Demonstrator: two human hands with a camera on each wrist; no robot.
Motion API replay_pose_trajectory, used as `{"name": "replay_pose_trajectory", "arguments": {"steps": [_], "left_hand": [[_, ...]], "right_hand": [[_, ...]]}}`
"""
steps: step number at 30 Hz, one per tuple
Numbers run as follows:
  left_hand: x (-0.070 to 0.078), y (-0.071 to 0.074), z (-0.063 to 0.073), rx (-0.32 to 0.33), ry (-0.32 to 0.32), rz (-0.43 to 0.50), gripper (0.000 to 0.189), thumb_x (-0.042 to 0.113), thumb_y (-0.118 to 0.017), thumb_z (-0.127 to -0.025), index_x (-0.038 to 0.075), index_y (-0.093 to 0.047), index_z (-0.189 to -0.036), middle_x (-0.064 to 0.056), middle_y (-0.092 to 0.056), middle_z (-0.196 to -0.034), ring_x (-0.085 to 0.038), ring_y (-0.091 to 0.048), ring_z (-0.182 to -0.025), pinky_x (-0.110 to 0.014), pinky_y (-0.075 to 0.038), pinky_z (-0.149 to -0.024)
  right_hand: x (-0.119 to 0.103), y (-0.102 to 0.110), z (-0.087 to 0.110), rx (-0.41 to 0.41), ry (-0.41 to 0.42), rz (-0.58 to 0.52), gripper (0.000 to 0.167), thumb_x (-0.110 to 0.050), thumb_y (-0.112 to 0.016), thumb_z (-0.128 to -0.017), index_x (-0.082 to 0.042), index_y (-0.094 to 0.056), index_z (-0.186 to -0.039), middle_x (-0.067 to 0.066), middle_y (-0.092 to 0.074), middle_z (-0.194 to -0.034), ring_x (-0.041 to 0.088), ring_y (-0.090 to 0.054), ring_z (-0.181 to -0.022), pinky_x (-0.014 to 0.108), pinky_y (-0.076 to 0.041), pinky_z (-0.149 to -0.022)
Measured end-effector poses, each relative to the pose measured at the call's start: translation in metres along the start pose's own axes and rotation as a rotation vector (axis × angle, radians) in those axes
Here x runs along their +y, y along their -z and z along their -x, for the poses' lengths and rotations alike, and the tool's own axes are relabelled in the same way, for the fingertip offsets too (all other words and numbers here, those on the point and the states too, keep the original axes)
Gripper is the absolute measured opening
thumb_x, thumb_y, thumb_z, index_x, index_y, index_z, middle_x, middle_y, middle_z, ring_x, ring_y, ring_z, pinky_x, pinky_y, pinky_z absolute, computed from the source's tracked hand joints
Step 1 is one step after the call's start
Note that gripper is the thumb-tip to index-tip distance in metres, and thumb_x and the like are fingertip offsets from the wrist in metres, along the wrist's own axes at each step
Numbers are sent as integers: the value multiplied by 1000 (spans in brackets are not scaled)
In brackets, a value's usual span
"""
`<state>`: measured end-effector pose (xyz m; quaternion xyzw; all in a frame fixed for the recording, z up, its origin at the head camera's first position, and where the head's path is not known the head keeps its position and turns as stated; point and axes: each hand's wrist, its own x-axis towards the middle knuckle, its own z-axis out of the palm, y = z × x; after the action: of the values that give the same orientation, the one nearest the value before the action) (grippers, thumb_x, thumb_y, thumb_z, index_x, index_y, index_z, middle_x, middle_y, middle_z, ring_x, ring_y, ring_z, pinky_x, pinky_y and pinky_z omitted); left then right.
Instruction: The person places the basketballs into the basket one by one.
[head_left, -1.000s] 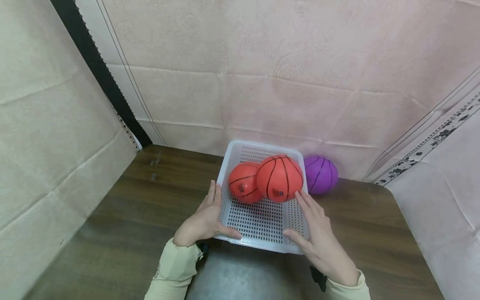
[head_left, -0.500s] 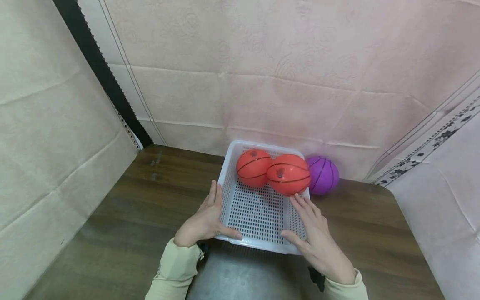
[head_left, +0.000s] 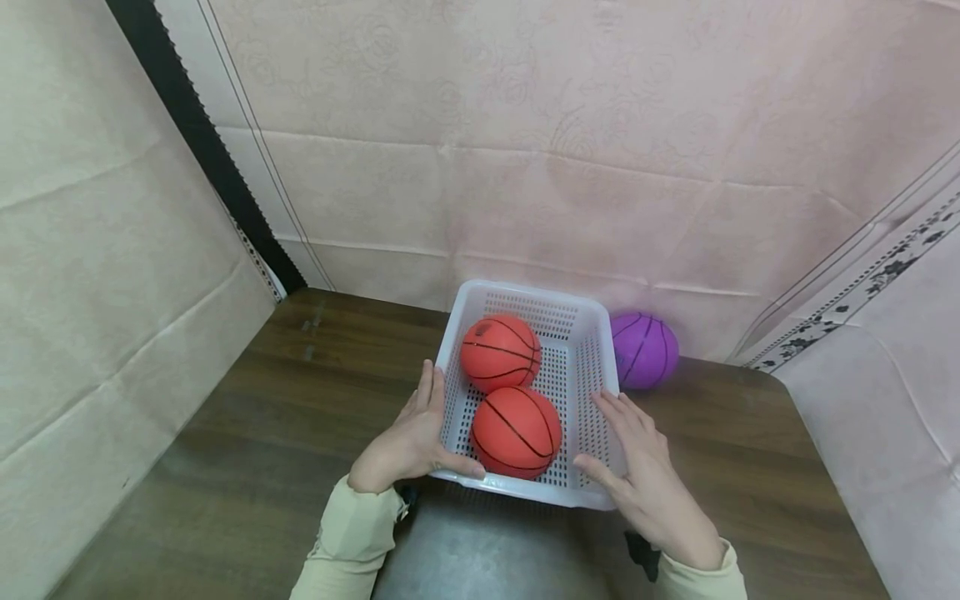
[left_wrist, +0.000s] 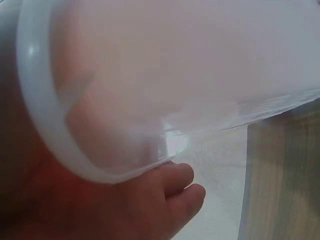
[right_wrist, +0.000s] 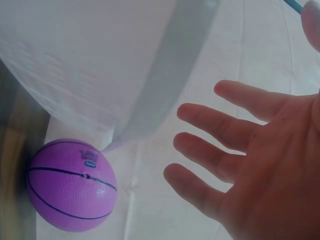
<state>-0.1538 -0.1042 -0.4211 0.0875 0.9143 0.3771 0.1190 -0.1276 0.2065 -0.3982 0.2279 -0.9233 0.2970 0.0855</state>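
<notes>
In the head view, a white perforated plastic basket [head_left: 588, 400] holds two red toy basketballs. One red ball [head_left: 500, 353] lies toward the back left, and the other red ball [head_left: 516, 432] is in front of it, close to the near wall. My left hand [head_left: 405, 444] holds the basket's near left corner, thumb over the front rim and fingers along the outer left side. At the right side, my right hand [head_left: 648, 479] has its fingers extended by the rim. The right wrist view shows those fingers [right_wrist: 210, 125] spread, with a gap to the basket wall.
A purple toy basketball [head_left: 645, 350] lies behind the basket's right side, against the cloth backdrop [head_left: 525, 208]. The brown wooden table [head_left: 315, 417] extends to both sides. A grey surface [head_left: 495, 542] shows in front of the basket.
Both red balls have rolled inside the basket, from the back and right toward the left and front. My right hand has shifted slightly right; my left hand and the basket stay put.
</notes>
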Motion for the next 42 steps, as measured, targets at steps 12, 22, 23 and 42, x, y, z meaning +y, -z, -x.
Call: {"name": "replay_pose_trajectory", "arguments": {"steps": [12, 22, 23, 42], "left_hand": [[1, 2, -2, 0, 5, -19, 149, 53, -91, -54, 6, 9, -154, -6, 25, -159, -34, 3, -147, -59, -18, -112], [2, 4, 0, 11, -19, 1, 149, 50, -92, -56, 4, 12, -153, -8, 26, -158, -36, 3, -147, -60, -16, -112], [2, 5, 1, 13, -18, 5, 149, 50, -92, -56, 4, 11, -153, -8, 26, -158, -36, 3, -147, -60, -16, -112], [-2, -1, 1, 19, -17, 33, 149, 51, -92, -54, 3, 8, -154, -7, 23, -159, -36, 2, -147, -59, -17, -112]], "right_hand": [[8, 8, -2, 23, -74, -21, 73, -32, -70, -90, -11, -35, -150, 18, -30, -154, 42, -18, -141, 74, -14, -101], [20, 7, -7, 180, -174, -55, 71, -32, -64, -94, -9, -29, -152, 16, -14, -159, 45, -10, -142, 76, -11, -101], [23, 6, -8, 201, -185, -59, 71, -32, -63, -95, -9, -29, -152, 16, -14, -159, 44, -10, -143, 76, -12, -101], [107, 26, -60, 301, -507, -145, 105, -56, -64, -87, -9, -1, -156, 23, -3, -159, 47, -3, -143, 69, -12, -107]]}}
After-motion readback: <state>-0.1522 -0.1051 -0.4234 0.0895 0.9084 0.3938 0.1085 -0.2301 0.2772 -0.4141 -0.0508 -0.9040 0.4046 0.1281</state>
